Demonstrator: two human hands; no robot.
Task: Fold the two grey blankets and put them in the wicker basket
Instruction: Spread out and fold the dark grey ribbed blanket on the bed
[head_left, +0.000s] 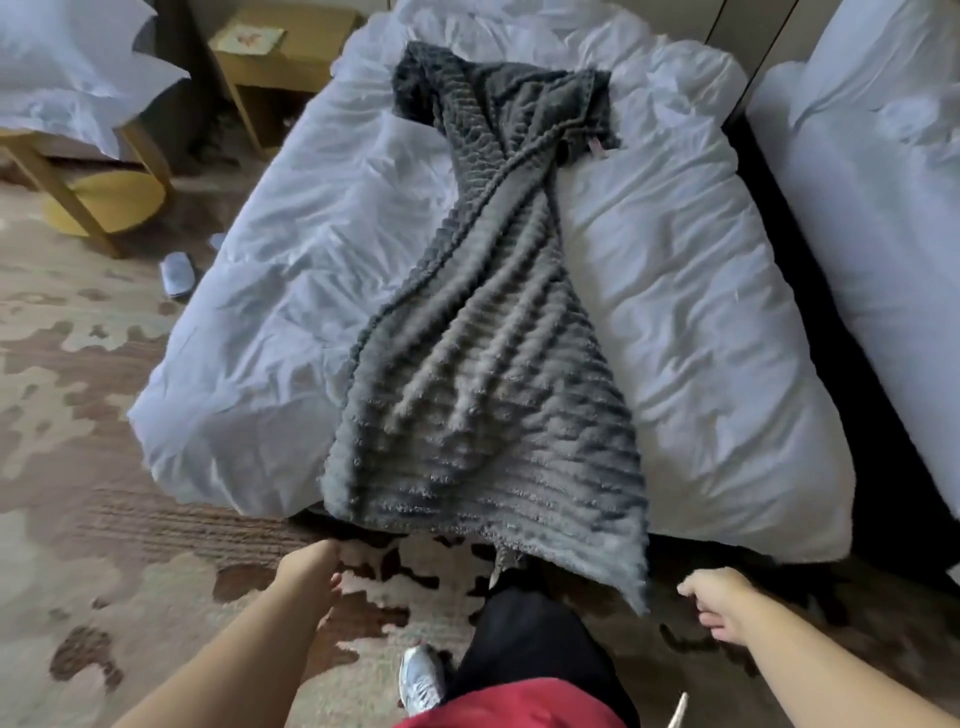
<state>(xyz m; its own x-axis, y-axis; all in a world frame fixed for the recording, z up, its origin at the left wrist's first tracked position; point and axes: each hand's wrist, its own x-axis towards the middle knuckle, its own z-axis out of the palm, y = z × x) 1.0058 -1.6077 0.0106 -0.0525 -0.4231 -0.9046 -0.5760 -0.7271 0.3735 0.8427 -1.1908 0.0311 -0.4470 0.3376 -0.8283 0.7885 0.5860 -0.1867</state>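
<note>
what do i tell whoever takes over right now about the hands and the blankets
Grey ribbed fleece blanket: stretched unfolded along the white bed, near end over the foot edge.
Left hand and right hand: both empty, just short of that hanging end.
Second blanket and wicker basket: not in view.
Nothing visibly done; this blanket still needs folding and basketing.

The bed (291, 291) before me, rumpled white all over, carries one grey blanket (483, 395) lengthwise down its middle, its near end hanging over the foot edge.
</note>
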